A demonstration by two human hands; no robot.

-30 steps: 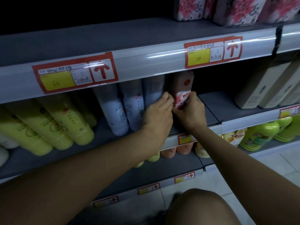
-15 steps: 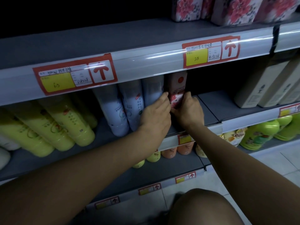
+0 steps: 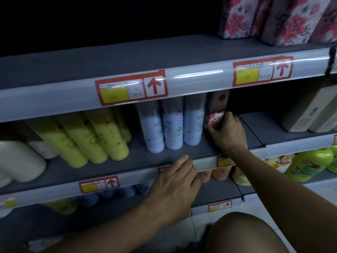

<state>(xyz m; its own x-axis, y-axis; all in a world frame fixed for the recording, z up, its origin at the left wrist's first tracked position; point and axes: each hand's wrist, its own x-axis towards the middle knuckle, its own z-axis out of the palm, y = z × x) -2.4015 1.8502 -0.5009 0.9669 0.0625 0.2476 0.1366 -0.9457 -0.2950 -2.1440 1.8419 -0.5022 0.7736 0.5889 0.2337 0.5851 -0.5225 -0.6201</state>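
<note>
The right arm reaches forward and up to the middle shelf, where the right hand grasps the red flowered pack low down, with fingers curled round its right edge and the thumb under its lower front. The pack stands upright near the right end of that shelf, just beside the pale blue bottles, its top hidden behind the rail of the shelf above. The left arm stretches lower, and the left hand lies released, its fingers loosely extended over the front rail of the same shelf and holding nothing. Half a second ago both hands were on the pack, the left pressed against its left side; the left hand has since dropped away to the shelf's edge, and only the right remains on the pack. There is one red pack and three pale blue bottles in a row. Three yellow bottles lean in front to their left, with at least one more behind. Two price labels with red arrows sit on the upper rail.
</note>
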